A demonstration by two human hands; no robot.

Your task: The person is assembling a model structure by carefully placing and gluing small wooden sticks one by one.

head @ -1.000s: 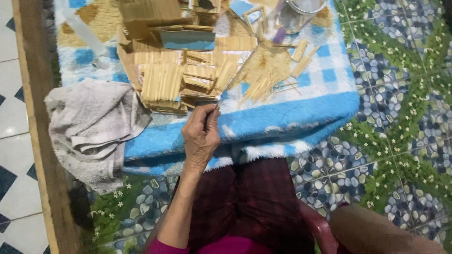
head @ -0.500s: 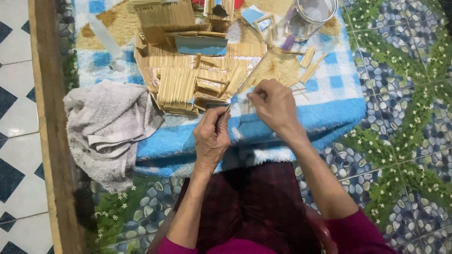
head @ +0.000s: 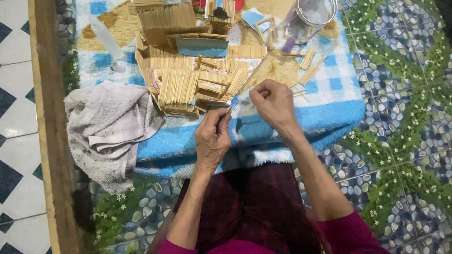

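A blue-and-white checked towel (head: 329,113) covers the surface, its fluffy near edge hanging toward the person's lap. Both hands meet just above that near edge, at the middle. The left hand (head: 212,138) is clenched around a thin wooden stick (head: 234,104), fingertips pinching its lower end; the right hand (head: 272,101) pinches the same stick from the other side, thumb and forefinger closed on it. The stick itself is small and partly hidden between the fingers.

Just beyond the hands, toward the middle of the surface, lies a heap of stick panels (head: 188,80), flat mats of thin sticks stacked at angles, with a blue-painted piece (head: 202,47) among them. Loose sticks (head: 308,66) lie scattered toward the right side. A clear glass jar (head: 310,16) stands at the far right corner, and a clear plastic bottle (head: 107,41) lies near the far left.

A crumpled grey cloth (head: 106,127) spills over the left edge. A wooden beam (head: 49,141) runs along the left, with white and dark tiles (head: 14,117) beyond it. The floor (head: 405,122) on the right shows a pebble-and-flower pattern.
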